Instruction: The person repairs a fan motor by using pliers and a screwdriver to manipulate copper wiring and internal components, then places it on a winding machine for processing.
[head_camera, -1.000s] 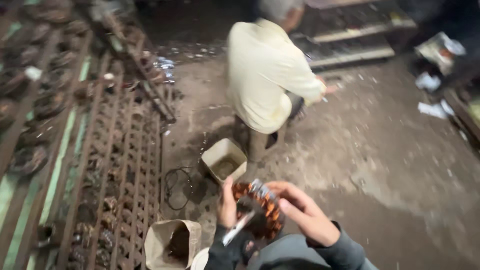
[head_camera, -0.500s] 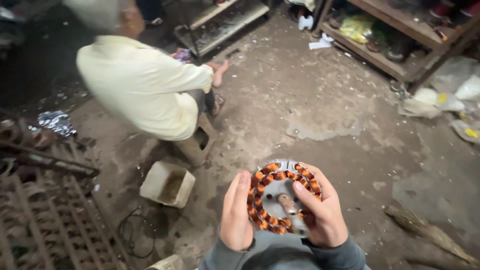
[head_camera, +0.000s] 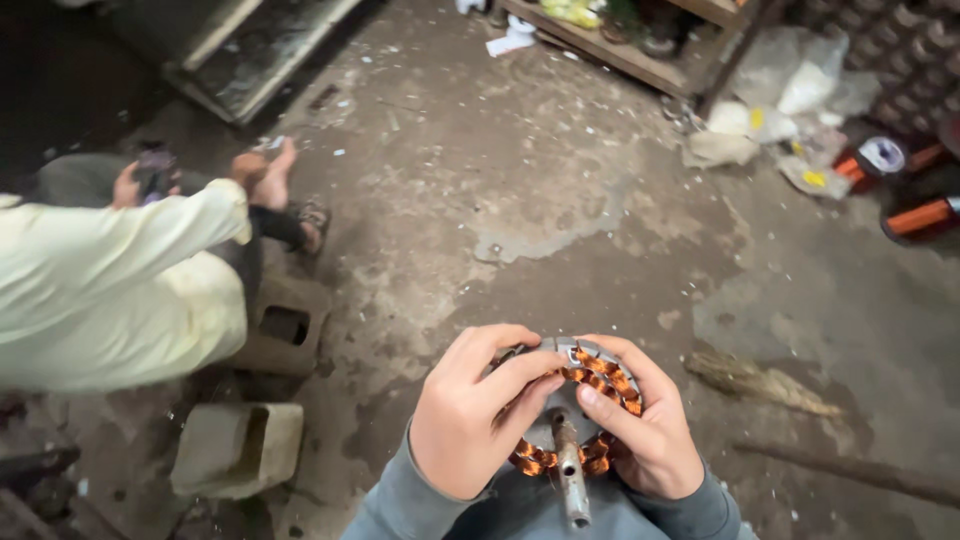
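Observation:
I hold a round motor stator (head_camera: 585, 390) with copper-coloured windings around its rim and a short metal shaft sticking out toward me. My left hand (head_camera: 470, 415) wraps over its left side, fingers curled across the top. My right hand (head_camera: 645, 425) grips its right side, thumb pressing near the centre. The part sits low in the view, just above my grey sleeves. Much of the ring is hidden under my fingers.
A person in a pale yellow shirt (head_camera: 110, 290) crouches at the left, on the dirty concrete floor. Two hollow concrete blocks (head_camera: 240, 445) lie beside them. A small broom (head_camera: 760, 380) lies at the right. Wooden shelving (head_camera: 620, 45), plastic bags and copper wire spools (head_camera: 920, 215) are at the back right.
The view has swung right, so the crouching person slid to the left edge. My left hand has shifted from the stator's side to curl over its top.

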